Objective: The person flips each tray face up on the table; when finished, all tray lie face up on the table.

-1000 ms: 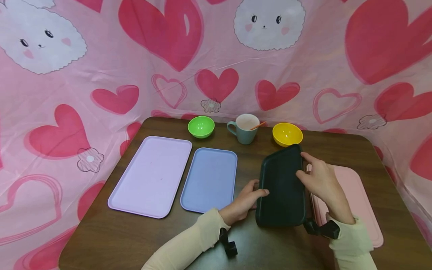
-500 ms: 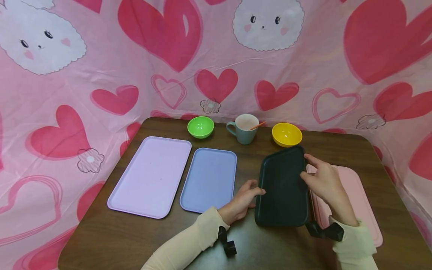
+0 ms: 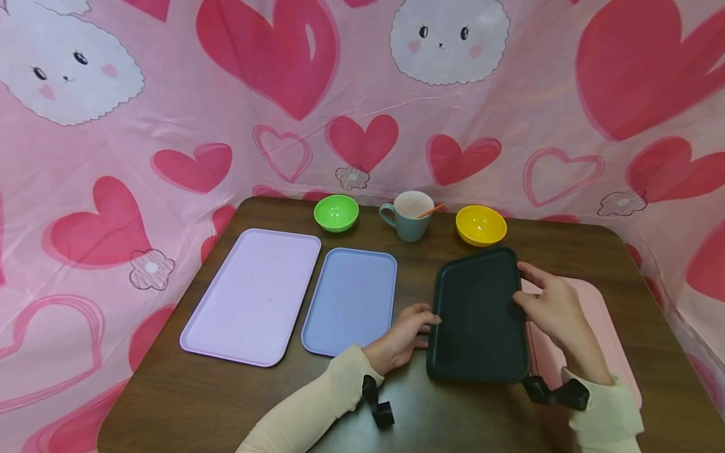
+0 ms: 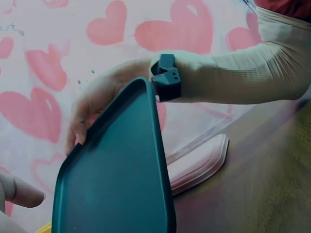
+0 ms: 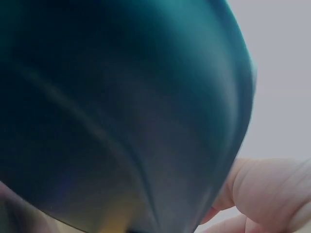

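A dark green rectangular tray [image 3: 478, 321] is tilted over the table, its right side raised and its left side low. My right hand [image 3: 552, 308] pinches the raised right edge between thumb and fingers; the left wrist view also shows this right hand [image 4: 97, 107] on the rim. My left hand [image 3: 403, 336] is beside the low left edge, thumb tip at the rim. Seen from the left wrist, the left thumb [image 4: 24, 193] is extended, with a small gap to the tray. The tray's blurred underside [image 5: 146, 97] fills most of the right wrist view.
A pink tray [image 3: 603, 333] lies right, partly under the right arm. On the left lie a blue tray [image 3: 351, 302] and a lavender tray [image 3: 255, 296]. Along the back stand a green bowl [image 3: 337, 214], a mug [image 3: 410, 223] holding an orange stick, and a yellow bowl [image 3: 481, 226].
The dark green tray's raised right side has come down and rightward with my right hand. My left thumb has slid back from the tray's face to its left rim.
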Tool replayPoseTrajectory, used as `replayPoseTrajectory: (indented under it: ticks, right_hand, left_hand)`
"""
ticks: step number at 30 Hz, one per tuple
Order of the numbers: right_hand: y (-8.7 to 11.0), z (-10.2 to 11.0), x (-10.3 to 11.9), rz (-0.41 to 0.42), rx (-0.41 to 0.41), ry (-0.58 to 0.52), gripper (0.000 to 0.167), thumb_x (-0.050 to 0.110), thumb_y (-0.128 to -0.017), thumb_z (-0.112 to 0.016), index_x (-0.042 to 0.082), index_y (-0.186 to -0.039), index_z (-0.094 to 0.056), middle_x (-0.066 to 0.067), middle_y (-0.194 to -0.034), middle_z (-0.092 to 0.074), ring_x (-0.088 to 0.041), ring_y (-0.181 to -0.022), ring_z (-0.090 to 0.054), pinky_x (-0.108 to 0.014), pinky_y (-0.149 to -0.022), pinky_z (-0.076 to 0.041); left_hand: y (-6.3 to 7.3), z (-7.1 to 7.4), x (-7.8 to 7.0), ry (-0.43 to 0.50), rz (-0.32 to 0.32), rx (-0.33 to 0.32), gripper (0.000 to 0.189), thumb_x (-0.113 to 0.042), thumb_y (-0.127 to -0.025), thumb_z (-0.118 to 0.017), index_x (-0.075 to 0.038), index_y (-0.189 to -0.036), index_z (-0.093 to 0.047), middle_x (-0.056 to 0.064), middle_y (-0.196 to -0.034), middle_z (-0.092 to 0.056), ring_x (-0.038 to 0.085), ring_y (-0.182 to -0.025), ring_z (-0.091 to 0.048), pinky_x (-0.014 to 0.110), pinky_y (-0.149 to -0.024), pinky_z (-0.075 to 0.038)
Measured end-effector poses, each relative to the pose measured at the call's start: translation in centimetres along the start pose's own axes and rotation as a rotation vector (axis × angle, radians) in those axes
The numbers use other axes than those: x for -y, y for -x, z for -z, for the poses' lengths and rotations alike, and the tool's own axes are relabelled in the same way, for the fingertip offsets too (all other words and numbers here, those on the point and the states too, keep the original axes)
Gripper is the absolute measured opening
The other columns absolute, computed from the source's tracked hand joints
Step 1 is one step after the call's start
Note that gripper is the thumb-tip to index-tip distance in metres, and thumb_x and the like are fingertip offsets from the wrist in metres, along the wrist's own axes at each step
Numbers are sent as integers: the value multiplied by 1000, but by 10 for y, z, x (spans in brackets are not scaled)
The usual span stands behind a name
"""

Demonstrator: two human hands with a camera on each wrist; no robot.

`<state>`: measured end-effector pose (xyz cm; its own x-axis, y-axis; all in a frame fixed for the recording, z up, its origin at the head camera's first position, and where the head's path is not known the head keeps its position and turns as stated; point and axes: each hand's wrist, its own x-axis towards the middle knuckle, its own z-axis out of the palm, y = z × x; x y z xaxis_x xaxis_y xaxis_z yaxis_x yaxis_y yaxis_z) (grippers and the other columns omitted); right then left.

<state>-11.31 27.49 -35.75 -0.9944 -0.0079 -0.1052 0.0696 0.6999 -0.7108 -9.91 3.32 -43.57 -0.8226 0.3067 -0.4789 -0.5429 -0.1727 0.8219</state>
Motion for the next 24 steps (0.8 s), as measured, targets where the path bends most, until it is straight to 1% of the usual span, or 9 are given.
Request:
replayPoseTrajectory:
  ticks: [2,3,7,9,12,19,21,24]
  right_hand:
    - [0,1,-3,-8,15,-30,64,8,-93,-58,-3,-152,-36,-36,-145,-46,-27,-94,-76,-29,-65,-61]
    - [0,1,-5,-11,21,-44,65,8,-93,-58,-2,-153,-35,-36,-146,-45,-22,-93,-76,-29,-65,-61]
    - [1,1,-10,-19,38,-100,67,7,-94,-59,-1,-154,-32,-35,-149,-42,0,-86,-72,-27,-64,-60]
    - [1,1,-13,-17,44,-123,67,6,-94,-59,-1,-155,-31,-36,-150,-40,7,-85,-68,-26,-64,-60]
    - [1,0,-17,-6,57,-154,67,5,-95,-59,-2,-155,-29,-37,-151,-37,10,-84,-66,-27,-66,-60]
    - [-1,0,-29,28,91,-226,66,1,-97,-54,-6,-155,-23,-40,-153,-30,11,-86,-64,-29,-67,-61]
    - [-2,-1,-32,26,112,-236,67,1,-98,-52,-7,-156,-20,-40,-154,-26,11,-86,-64,-30,-68,-61]
    - [-4,-2,-37,18,159,-253,68,0,-100,-50,-7,-157,-13,-41,-156,-20,9,-89,-64,-31,-70,-61]
  left_hand:
    - [0,0,-1,16,8,-1,70,-12,-82,-57,6,-146,-35,6,-102,-54,18,-91,-51,26,-65,-45]
    - [-1,1,-2,22,11,-1,71,-12,-81,-56,6,-147,-35,5,-101,-53,18,-89,-51,26,-65,-45]
    - [-1,2,-4,47,23,0,73,-10,-80,-55,6,-148,-34,5,-103,-51,16,-84,-48,26,-64,-45]
    - [-1,3,-5,54,21,2,73,-9,-79,-54,7,-148,-34,5,-104,-51,15,-81,-47,26,-64,-44]
    - [-1,4,-6,55,10,9,72,-9,-78,-53,7,-147,-35,3,-101,-50,13,-77,-46,27,-65,-43]
    - [2,7,-11,68,-16,17,73,-9,-77,-52,7,-147,-36,-1,-89,-50,11,-74,-46,28,-69,-39]
    - [3,8,-13,75,-26,22,73,-8,-77,-51,7,-147,-36,-1,-91,-49,10,-73,-46,28,-69,-39]
    - [6,9,-15,79,-35,24,73,-8,-77,-50,7,-148,-36,2,-99,-49,10,-74,-45,28,-71,-39]
